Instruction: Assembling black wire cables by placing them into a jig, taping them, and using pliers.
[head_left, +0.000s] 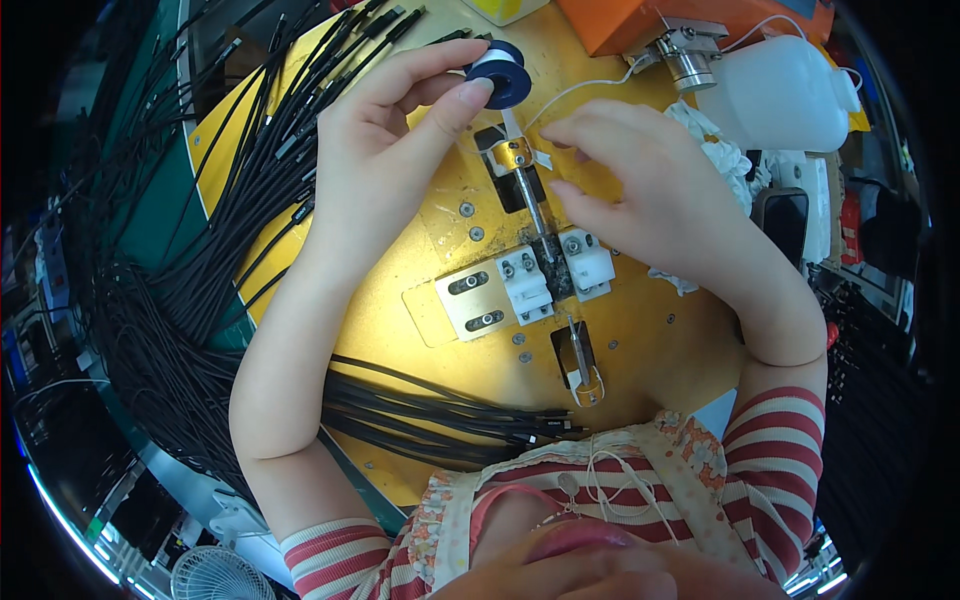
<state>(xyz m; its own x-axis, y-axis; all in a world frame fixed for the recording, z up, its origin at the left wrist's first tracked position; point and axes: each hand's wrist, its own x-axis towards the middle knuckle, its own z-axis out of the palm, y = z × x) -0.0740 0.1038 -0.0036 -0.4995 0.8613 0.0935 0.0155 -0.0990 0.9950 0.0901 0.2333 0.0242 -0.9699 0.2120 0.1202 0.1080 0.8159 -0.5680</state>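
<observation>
My left hand [385,145] pinches a dark blue spool [512,85] wound with white tape between thumb and fingers. A narrow white strip [511,124] hangs from the spool toward a brass-coloured clamp block [512,155] on the gold metal fixture plate [410,270]. Just right of that block, my right hand [650,180] is open, its thumb and fingers apart and nothing visible between them. Below the block runs a steel rod [531,200] that ends between two white plastic blocks [524,285]. A second rod tip [578,345] points up from the near end.
Black cables [215,260] lie in a thick bundle along the left, with more cable ends [480,430] near my apron. At the upper right are a white plastic bottle [775,95], crumpled tissue [722,150], an orange box [640,20] and a phone-like dark object [783,222].
</observation>
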